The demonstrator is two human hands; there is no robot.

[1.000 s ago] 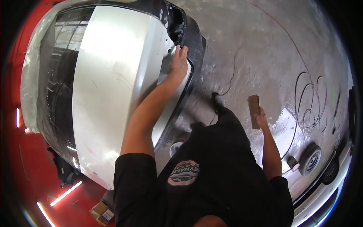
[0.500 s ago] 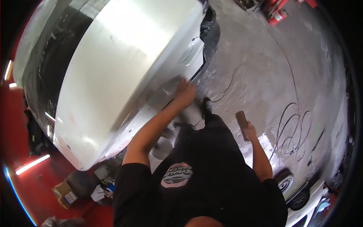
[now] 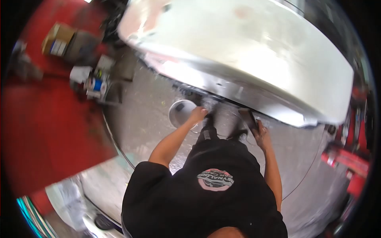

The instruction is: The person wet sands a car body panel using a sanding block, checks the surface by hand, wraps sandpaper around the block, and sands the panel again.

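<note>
My right hand point(image 3: 262, 135) is closed round a long, flat brown sanding block point(image 3: 248, 118), held just below the lower edge of the white car body point(image 3: 254, 51). My left hand point(image 3: 199, 114) has its fingers curled together at the right rim of a pale bucket point(image 3: 177, 115) on the floor. Whether anything is in those fingers, or whether they touch the bucket, I cannot make out. Dull grey and pinkish patches show on the car's paint.
To the left, a red surface point(image 3: 47, 131) has a cardboard box point(image 3: 57, 39) at its far end. Small supplies lie on a stand point(image 3: 95, 85). Red equipment point(image 3: 347, 160) stands at the right, and a thin hose point(image 3: 305, 180) crosses the concrete floor point(image 3: 313, 190).
The view has swung left along the car. My left hand has come off the panel and down beside the bucket. My right hand, still holding the block, is now close under the car's edge.
</note>
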